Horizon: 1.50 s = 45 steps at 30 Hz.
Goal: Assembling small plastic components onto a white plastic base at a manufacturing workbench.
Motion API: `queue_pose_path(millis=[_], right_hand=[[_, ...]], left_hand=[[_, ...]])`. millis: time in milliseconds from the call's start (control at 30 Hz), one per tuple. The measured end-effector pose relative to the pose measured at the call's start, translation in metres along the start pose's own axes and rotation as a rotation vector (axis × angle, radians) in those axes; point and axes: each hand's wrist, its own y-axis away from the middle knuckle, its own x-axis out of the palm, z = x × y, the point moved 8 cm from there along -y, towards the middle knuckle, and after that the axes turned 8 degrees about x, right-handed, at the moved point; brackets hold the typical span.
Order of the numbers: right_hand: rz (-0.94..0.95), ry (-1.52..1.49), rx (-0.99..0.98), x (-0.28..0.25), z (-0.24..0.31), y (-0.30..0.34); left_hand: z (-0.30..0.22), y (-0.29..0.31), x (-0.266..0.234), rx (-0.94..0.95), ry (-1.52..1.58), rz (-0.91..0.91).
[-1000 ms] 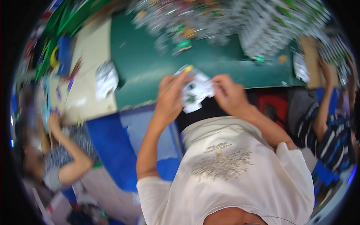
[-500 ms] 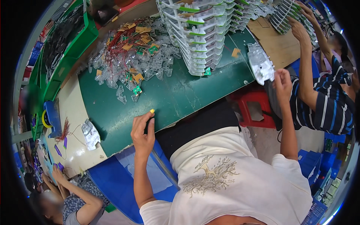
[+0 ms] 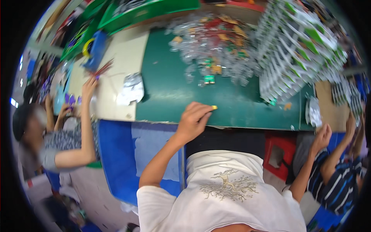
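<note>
My left hand (image 3: 193,121) hovers over the front edge of the green bench mat (image 3: 170,104), its fingers half curled. A small yellow piece (image 3: 214,108) is at the tips of its fingers; the thumb sits a little lower. At the right, my right hand (image 3: 321,138) is beside the near end of a silvery-clear plastic housing (image 3: 313,112) lying at the bench edge. Blur hides whether its bent fingers touch or pinch the housing. Another silvery housing (image 3: 132,89) lies on the pale bench top to the left.
A heap of clear plastic pieces, red wires and small boards (image 3: 220,50) covers the back middle. A tall stack of white-green frames (image 3: 293,54) stands right of it. Blue tape dispenser (image 3: 96,48), green bins (image 3: 150,13), blue container (image 3: 116,162) and red stool (image 3: 279,150) surround. Co-workers sit both sides.
The whole view has turned, and the picture is blurred. A co-worker at the left has reached an arm to the red wires. My right hand remains close to the housing, my left at the mat's edge.
</note>
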Motion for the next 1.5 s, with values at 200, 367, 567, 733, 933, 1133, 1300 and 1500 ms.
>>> queue_pose_path(millis=[200,367,567,733,933,1133,1300,1500], right_hand=[[0.664,-0.195,-0.596,0.160,0.259,0.187],[0.847,-0.105,-0.607,0.304,0.316,0.237],[0.989,0.351,-0.537,0.360,0.304,0.242],[1.179,-0.026,-0.228,0.353,0.288,0.243],[1.632,-0.295,0.273,0.291,0.277,0.280],[1.602,-0.179,-0.049,0.259,0.270,0.284],[1.562,-0.195,-0.127,0.250,0.266,0.263],[1.383,-0.410,0.242,0.266,0.271,0.258]], left_hand=[[-0.003,0.005,-0.006,0.047,-0.018,-0.064],[-0.002,0.008,-0.009,0.071,-0.026,-0.072],[-0.003,0.008,-0.013,0.101,-0.038,-0.098],[-0.002,0.011,-0.011,0.087,-0.036,-0.089],[0.006,0.010,-0.019,-0.074,0.161,-0.123],[0.010,0.016,0.009,-0.743,1.106,-0.273],[0.009,0.019,0.020,-0.804,1.085,-0.258],[-0.003,0.022,0.031,-0.730,0.995,-0.194]])
